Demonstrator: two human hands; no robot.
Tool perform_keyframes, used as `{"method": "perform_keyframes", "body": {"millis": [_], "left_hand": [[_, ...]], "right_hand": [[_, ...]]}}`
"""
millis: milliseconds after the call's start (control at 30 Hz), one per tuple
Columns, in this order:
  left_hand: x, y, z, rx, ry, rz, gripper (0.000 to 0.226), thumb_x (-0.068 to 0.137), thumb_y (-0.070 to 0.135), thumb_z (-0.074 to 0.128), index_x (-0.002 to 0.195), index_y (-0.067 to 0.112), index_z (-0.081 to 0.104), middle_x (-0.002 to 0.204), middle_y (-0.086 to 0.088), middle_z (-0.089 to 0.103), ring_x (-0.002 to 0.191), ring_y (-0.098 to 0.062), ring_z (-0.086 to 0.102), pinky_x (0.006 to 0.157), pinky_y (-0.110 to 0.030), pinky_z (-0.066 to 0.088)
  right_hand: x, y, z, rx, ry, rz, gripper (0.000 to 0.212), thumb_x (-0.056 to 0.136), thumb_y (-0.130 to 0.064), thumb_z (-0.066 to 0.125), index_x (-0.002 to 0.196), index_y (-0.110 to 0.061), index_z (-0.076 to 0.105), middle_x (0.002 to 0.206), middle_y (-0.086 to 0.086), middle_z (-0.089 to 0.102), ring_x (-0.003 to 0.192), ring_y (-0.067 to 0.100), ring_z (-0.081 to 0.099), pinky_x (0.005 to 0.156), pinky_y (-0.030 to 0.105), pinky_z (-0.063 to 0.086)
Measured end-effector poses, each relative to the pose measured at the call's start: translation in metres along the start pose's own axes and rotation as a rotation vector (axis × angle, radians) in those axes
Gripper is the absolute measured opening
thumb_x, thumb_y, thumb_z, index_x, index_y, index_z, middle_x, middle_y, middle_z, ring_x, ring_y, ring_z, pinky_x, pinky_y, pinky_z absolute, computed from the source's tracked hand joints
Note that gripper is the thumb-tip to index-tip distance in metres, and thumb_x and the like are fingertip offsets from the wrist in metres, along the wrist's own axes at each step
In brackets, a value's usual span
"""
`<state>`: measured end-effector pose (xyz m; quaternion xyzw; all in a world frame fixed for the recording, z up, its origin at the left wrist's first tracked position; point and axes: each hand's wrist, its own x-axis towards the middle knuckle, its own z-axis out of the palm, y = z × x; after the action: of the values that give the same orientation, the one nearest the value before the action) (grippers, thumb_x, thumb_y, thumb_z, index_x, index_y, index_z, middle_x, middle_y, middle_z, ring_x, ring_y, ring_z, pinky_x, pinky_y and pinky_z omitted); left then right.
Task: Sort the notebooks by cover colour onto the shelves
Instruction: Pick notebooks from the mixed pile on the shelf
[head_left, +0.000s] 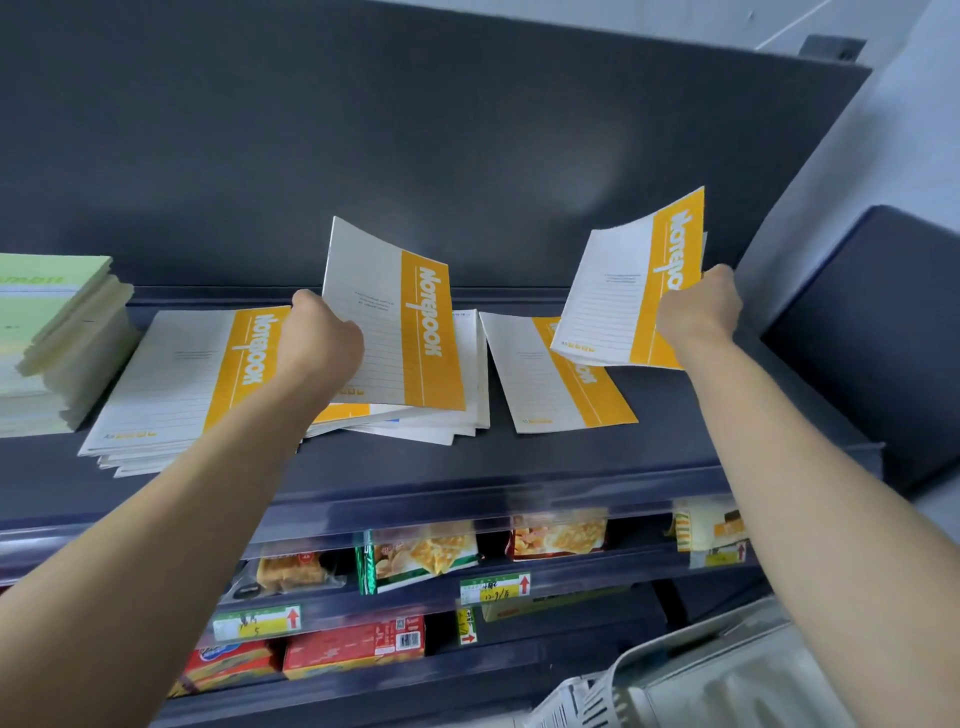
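My left hand (319, 338) grips a yellow-and-white notebook (395, 322) by its left edge and holds it tilted up above a loose pile of notebooks (467, 374) on the top shelf (467, 462). My right hand (698, 306) grips another yellow notebook (623, 291) by its right edge, lifted over a single yellow notebook (550, 384) that lies flat. A stack of yellow notebooks (171, 384) lies at the left. Further left stands a thick stack of green notebooks (57, 332).
The shelf has a dark back panel (415, 156) and a raised front lip. Lower shelves hold food packets (421, 556), red boxes (353, 644) and price tags. A white basket (701, 675) sits at the bottom right. A dark side panel (872, 338) rises at the right.
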<state>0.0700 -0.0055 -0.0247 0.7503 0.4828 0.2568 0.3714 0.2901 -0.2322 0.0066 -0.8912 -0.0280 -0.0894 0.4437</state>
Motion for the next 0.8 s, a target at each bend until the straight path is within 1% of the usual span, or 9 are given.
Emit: {"method": "perform_keyframes", "body": {"millis": [100, 233, 300, 367, 400, 433, 533, 667, 800], "left_hand": [[-0.002, 0.003, 0.002, -0.048, -0.024, 0.029, 0.029, 0.092, 0.006, 0.040, 0.120, 0.003, 0.047, 0.115, -0.012, 0.059, 0.085, -0.027, 0.052, 0.045, -0.024, 0.034], [-0.010, 0.004, 0.003, -0.105, -0.085, 0.062, 0.027, 0.096, 0.011, 0.041, 0.123, 0.005, 0.042, 0.106, -0.006, 0.053, 0.088, -0.024, 0.050, 0.050, -0.023, 0.033], [-0.013, 0.005, 0.001, -0.123, -0.096, 0.065, 0.025, 0.098, 0.012, 0.039, 0.122, 0.006, 0.041, 0.104, -0.005, 0.052, 0.087, -0.023, 0.049, 0.050, -0.023, 0.033], [-0.014, 0.004, -0.001, -0.133, -0.090, 0.065, 0.024, 0.099, 0.014, 0.038, 0.121, 0.007, 0.041, 0.104, -0.004, 0.051, 0.086, -0.021, 0.049, 0.051, -0.023, 0.033], [-0.015, 0.004, -0.002, -0.139, -0.085, 0.067, 0.022, 0.099, 0.014, 0.037, 0.120, 0.008, 0.042, 0.104, -0.004, 0.051, 0.084, -0.019, 0.049, 0.051, -0.023, 0.033], [-0.015, 0.004, -0.003, -0.146, -0.079, 0.071, 0.019, 0.100, 0.015, 0.036, 0.117, 0.008, 0.043, 0.102, -0.003, 0.051, 0.078, -0.016, 0.049, 0.051, -0.023, 0.032], [-0.016, 0.004, -0.005, -0.150, -0.053, 0.071, 0.013, 0.101, 0.017, 0.032, 0.105, 0.011, 0.044, 0.095, -0.003, 0.050, 0.064, -0.008, 0.041, 0.049, -0.025, 0.030], [-0.016, 0.006, -0.005, -0.160, -0.043, 0.060, 0.018, 0.102, 0.018, 0.031, 0.103, 0.013, 0.047, 0.097, -0.002, 0.052, 0.065, -0.007, 0.041, 0.049, -0.024, 0.031], [-0.017, 0.008, -0.005, -0.195, -0.059, 0.097, 0.015, 0.099, 0.020, 0.037, 0.099, 0.012, 0.050, 0.083, 0.003, 0.054, 0.064, -0.008, 0.046, 0.048, -0.024, 0.034]], "right_hand": [[-0.002, 0.006, 0.005, -0.050, -0.088, -0.010, 0.029, 0.092, -0.001, 0.046, 0.121, -0.001, 0.044, 0.117, 0.014, 0.056, 0.095, 0.027, 0.054, 0.068, 0.032, 0.039], [-0.011, 0.017, 0.024, -0.082, -0.242, -0.001, 0.032, 0.091, -0.002, 0.049, 0.122, -0.002, 0.042, 0.104, 0.010, 0.055, 0.090, 0.026, 0.055, 0.063, 0.031, 0.038], [-0.016, 0.021, 0.031, -0.089, -0.297, 0.005, 0.021, 0.091, -0.004, 0.052, 0.111, -0.006, 0.045, 0.098, 0.009, 0.054, 0.085, 0.025, 0.056, 0.057, 0.028, 0.038], [-0.019, 0.023, 0.036, -0.096, -0.329, -0.009, 0.006, 0.091, -0.005, 0.052, 0.088, -0.009, 0.049, 0.086, 0.007, 0.056, 0.078, 0.024, 0.057, 0.050, 0.024, 0.034], [-0.019, 0.022, 0.037, -0.089, -0.333, -0.023, 0.012, 0.091, -0.005, 0.051, 0.080, -0.010, 0.049, 0.081, 0.006, 0.056, 0.076, 0.023, 0.055, 0.049, 0.024, 0.033], [-0.019, 0.020, 0.037, -0.081, -0.332, -0.040, 0.013, 0.091, -0.005, 0.050, 0.079, -0.010, 0.050, 0.080, 0.005, 0.055, 0.075, 0.022, 0.054, 0.049, 0.024, 0.034], [-0.023, 0.010, 0.037, 0.016, -0.347, -0.095, 0.008, 0.092, -0.005, 0.049, 0.095, -0.010, 0.054, 0.092, 0.004, 0.058, 0.080, 0.020, 0.055, 0.054, 0.025, 0.038], [-0.034, -0.007, 0.038, 0.141, -0.494, -0.146, 0.015, 0.093, -0.011, 0.052, 0.108, -0.016, 0.052, 0.100, 0.000, 0.058, 0.088, 0.018, 0.058, 0.066, 0.030, 0.046], [-0.039, -0.023, 0.038, 0.145, -0.597, -0.226, 0.014, 0.096, -0.015, 0.052, 0.110, -0.020, 0.051, 0.104, -0.002, 0.059, 0.089, 0.016, 0.059, 0.065, 0.029, 0.047]]}}
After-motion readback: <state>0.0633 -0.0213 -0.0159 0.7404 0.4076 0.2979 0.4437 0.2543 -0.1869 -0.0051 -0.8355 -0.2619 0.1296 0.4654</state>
